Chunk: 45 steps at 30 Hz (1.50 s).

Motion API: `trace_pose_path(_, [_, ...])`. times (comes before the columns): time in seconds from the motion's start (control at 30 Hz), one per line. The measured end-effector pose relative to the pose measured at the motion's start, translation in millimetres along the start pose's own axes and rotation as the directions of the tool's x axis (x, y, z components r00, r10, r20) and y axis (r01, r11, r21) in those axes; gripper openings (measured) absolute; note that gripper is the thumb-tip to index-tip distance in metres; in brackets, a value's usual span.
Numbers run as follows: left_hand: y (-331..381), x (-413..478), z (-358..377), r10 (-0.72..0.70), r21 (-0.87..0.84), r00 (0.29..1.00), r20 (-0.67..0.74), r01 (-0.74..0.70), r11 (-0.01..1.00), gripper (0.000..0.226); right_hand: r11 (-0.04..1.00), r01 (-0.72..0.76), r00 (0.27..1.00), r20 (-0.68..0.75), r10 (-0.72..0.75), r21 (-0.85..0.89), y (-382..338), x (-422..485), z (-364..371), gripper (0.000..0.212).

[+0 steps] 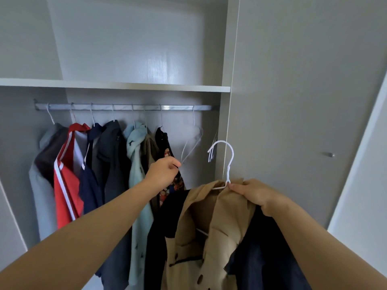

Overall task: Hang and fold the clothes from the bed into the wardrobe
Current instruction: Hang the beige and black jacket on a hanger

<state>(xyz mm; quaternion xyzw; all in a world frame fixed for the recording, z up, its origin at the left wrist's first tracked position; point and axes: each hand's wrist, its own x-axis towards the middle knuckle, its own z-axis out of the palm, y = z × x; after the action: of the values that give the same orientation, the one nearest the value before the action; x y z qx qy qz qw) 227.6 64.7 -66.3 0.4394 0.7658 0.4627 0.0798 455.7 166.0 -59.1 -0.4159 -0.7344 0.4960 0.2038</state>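
A beige coat (pixel 211 237) hangs on a white hanger (pixel 227 162) below and in front of the wardrobe rail (pixel 125 107). My right hand (pixel 257 195) grips the hanger at its neck together with the coat's collar. A dark navy garment (pixel 270 258) drapes beneath that hand. My left hand (pixel 165 173) reaches into the wardrobe and pinches the lower corner of an empty white hanger (pixel 193 141) that hangs on the rail.
Several garments hang on the rail: grey (pixel 41 185), red with white stripes (pixel 66 185), navy (pixel 90 174), dark grey (pixel 114 164), light blue (pixel 137 164), black patterned (pixel 165 147). A shelf (pixel 115 85) runs above. A shut wardrobe door (pixel 303 101) stands to the right.
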Motion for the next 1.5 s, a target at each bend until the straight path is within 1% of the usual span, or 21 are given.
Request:
trace_pose_path(0.07, [0,2,8,-0.022,-0.006,1.000,-0.009,0.022,1.000,0.020,0.996,-0.048,0.999,-0.022,0.050,0.071,8,4,-5,0.025])
trace_pose_path(0.13, [-2,4,16,-0.041,0.001,0.999,-0.035,0.041,0.999,0.019,0.983,-0.080,0.996,-0.023,0.085,0.166,14,8,-8,0.025])
trace_pose_path(0.2, [-5,5,24,-0.059,0.048,0.997,-0.049,0.061,0.997,0.020,0.964,-0.118,0.991,-0.027,0.128,0.238,22,13,-8,0.025])
trace_pose_path(0.3, [-7,10,31,-0.078,0.113,0.996,-0.050,0.083,0.990,0.022,0.946,-0.166,0.980,-0.058,0.189,0.279,32,22,-5,0.031])
trace_pose_path(0.37, [-9,17,32,-0.083,0.139,0.995,-0.054,0.090,0.986,0.024,0.936,-0.172,0.977,-0.068,0.202,0.308,33,28,-4,0.030])
trace_pose_path(0.5, [-15,43,32,-0.044,0.241,0.999,-0.023,0.048,0.969,0.030,0.907,-0.162,0.977,-0.068,0.204,0.389,23,52,2,0.023])
trace_pose_path(0.63, [-28,81,33,0.037,0.364,0.999,0.010,-0.038,0.931,0.031,0.901,-0.171,0.975,-0.063,0.213,0.399,7,81,10,0.025])
trace_pose_path(0.73, [-43,118,32,0.091,0.448,0.996,0.008,-0.085,0.890,0.032,0.891,-0.202,0.972,-0.027,0.233,0.406,-6,105,23,0.024])
trace_pose_path(0.83, [-57,156,31,0.111,0.532,0.993,0.049,-0.121,0.838,0.034,0.895,-0.221,0.971,0.002,0.239,0.387,-15,128,36,0.027])
trace_pose_path(0.9, [-66,181,30,0.089,0.587,0.991,0.096,-0.129,0.799,0.036,0.898,-0.216,0.972,0.002,0.233,0.383,-21,147,46,0.031])
trace_pose_path(0.97, [-71,195,31,0.056,0.665,0.987,0.152,-0.144,0.733,0.038,0.914,-0.192,0.979,0.003,0.204,0.357,-26,160,54,0.035])
trace_pose_path(1.03, [-82,209,30,0.021,0.734,0.978,0.206,-0.169,0.658,0.040,0.927,-0.163,0.986,0.029,0.163,0.338,-32,176,66,0.032])
trace_pose_path(1.1, [-92,221,26,-0.010,0.767,0.975,0.220,-0.167,0.620,0.039,0.921,-0.159,0.987,0.075,0.141,0.355,-38,192,79,0.024])
trace_pose_path(1.13, [-95,227,23,-0.027,0.769,0.978,0.209,-0.147,0.622,0.037,0.914,-0.165,0.986,0.098,0.138,0.371,-42,199,86,0.019])
trace_pose_path(1.2, [-103,238,12,-0.052,0.745,0.987,0.154,-0.081,0.662,0.033,0.900,-0.178,0.982,0.136,0.134,0.398,-49,214,100,0.015])
trace_pose_path(1.23, [-109,243,5,-0.057,0.729,0.990,0.126,-0.054,0.682,0.030,0.899,-0.182,0.979,0.154,0.131,0.398,-51,222,108,0.015])
trace_pose_path(1.3, [-122,252,-8,-0.027,0.715,0.994,0.102,-0.054,0.697,0.022,0.904,-0.185,0.975,0.184,0.122,0.386,-57,235,124,0.017])
trace_pose_path(1.33, [-130,256,-16,-0.006,0.709,0.995,0.103,-0.069,0.701,0.022,0.904,-0.188,0.973,0.200,0.117,0.383,-60,241,133,0.020])
trace_pose_path(1.4, [-142,265,-27,0.017,0.690,0.991,0.132,-0.104,0.716,0.033,0.905,-0.196,0.967,0.228,0.114,0.378,-67,253,150,0.025])
trace_pose_path(1.5, [-149,276,-35,0.001,0.687,0.987,0.163,-0.114,0.718,0.041,0.899,-0.205,0.961,0.253,0.110,0.387,-73,268,170,0.023])
